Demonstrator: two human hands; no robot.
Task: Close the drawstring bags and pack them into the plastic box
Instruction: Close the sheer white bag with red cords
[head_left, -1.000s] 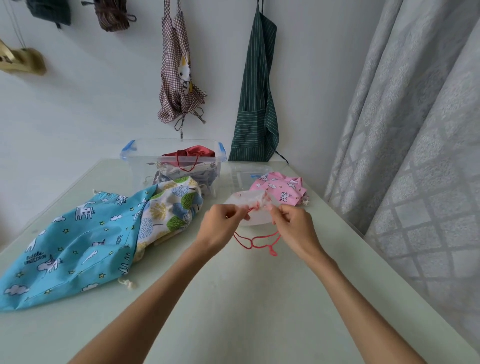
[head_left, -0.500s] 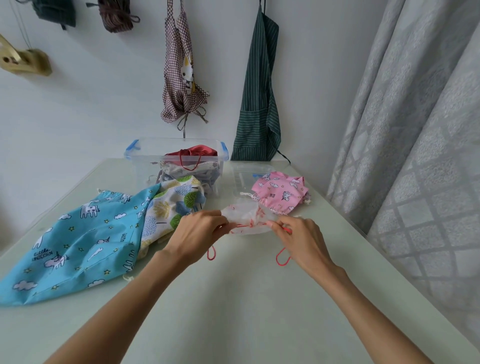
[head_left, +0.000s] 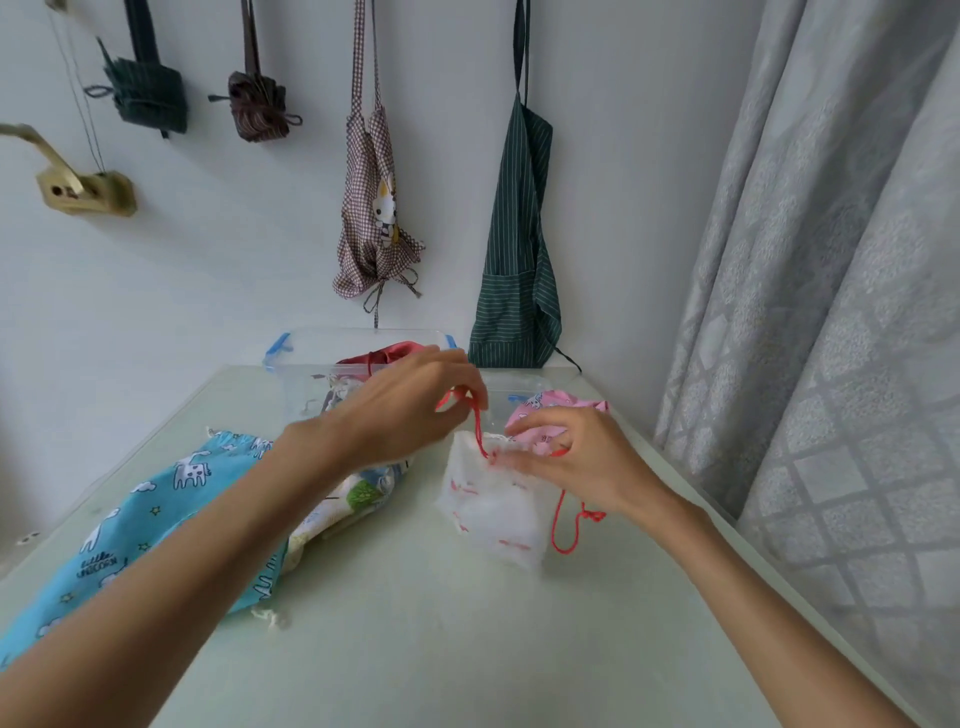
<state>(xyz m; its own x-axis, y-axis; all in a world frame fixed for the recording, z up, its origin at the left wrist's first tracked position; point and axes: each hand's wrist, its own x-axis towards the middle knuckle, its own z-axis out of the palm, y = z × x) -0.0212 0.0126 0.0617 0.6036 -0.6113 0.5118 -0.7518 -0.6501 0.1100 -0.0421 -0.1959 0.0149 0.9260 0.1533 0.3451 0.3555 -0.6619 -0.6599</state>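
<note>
Small white fabric drawstring bag with red markings (head_left: 493, 506) on the pale green table (head_left: 467, 649), in front of the clear plastic box with blue clips (head_left: 311, 364); left hand (head_left: 400, 410) pinching the red cord (head_left: 475, 421) and drawing it up toward the box, right hand (head_left: 576, 462) with loosely curled fingers pinning the gathered mouth. Likely faults: cord slipping from the pinch, or the light bag lifting if the pinning fingers ease, leaving the mouth open. Counts: one white bag, one pink bag (head_left: 556, 410) behind it, one blue unicorn bag (head_left: 156, 499) and one leaf-print bag (head_left: 358, 493) left of it, at least two bags in the one box.
</note>
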